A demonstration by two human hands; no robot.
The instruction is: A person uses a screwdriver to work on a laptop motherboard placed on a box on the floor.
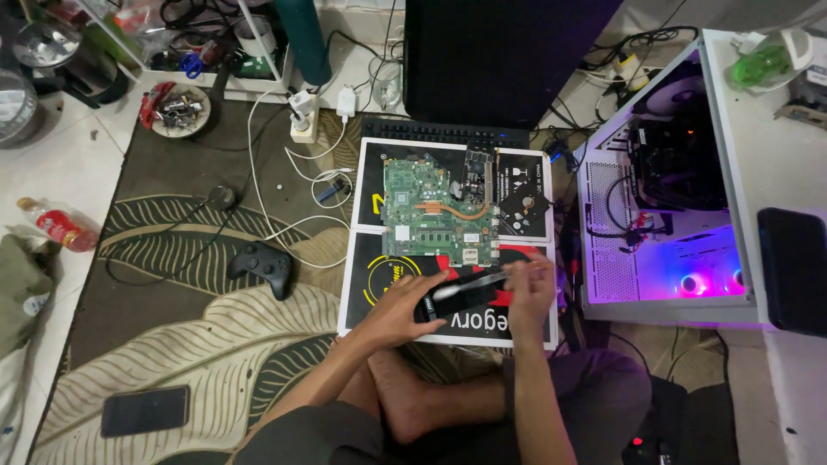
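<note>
My left hand (403,306) rests on a black oblong part (465,303) lying on a black, red and white mat (362,288), pressing its left end. My right hand (530,288) pinches a thin white stick-like tool (469,285) that slants across the black part. Just beyond lies a green laptop motherboard (435,211) with a copper heat pipe, flat on a second mat. My crossed legs and a bare foot (405,400) are below the hands.
An open white computer case (655,250) with purple-lit fans stands at the right. A black laptop (495,65) stands behind the board. A black game controller (261,265), white cables and charger (301,116), a dark phone (145,411), a red bottle (60,226) and a bowl of small parts (178,108) lie at the left.
</note>
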